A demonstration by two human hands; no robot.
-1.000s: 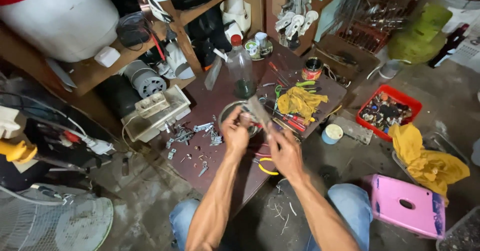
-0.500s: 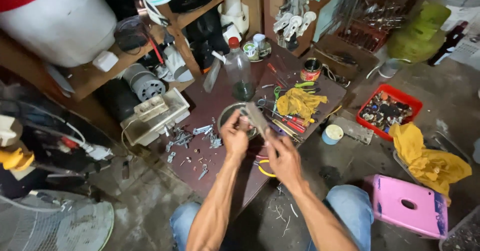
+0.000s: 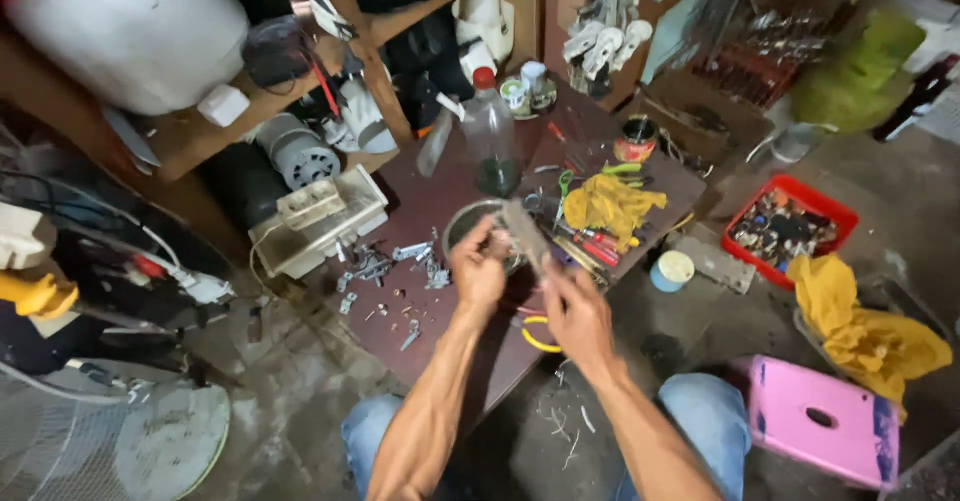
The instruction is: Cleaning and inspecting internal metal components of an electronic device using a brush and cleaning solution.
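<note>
My left hand (image 3: 479, 272) and my right hand (image 3: 574, 313) are raised together over a low dark-red table (image 3: 440, 311). Between them they hold a flat grey metal strip (image 3: 525, 233), tilted, its upper end over a round metal bowl (image 3: 468, 223). The left fingers pinch its near end; the right hand grips it from below right. Loose screws and small metal parts (image 3: 390, 266) lie on the table left of the hands. Yellow-handled pliers (image 3: 538, 336) lie under the right hand.
A plastic bottle (image 3: 491, 131), a yellow rag over screwdrivers (image 3: 610, 204) and a small tin (image 3: 635, 141) stand on the table. A red parts tray (image 3: 792, 226), pink stool (image 3: 815, 416), yellow cloth (image 3: 865, 326) lie right. Shelves, a motor (image 3: 295, 151) and a fan (image 3: 120, 441) stand left.
Both hands and the metal strip stay over the bowl; the hands have shifted slightly closer to it. The view has drifted a little.
</note>
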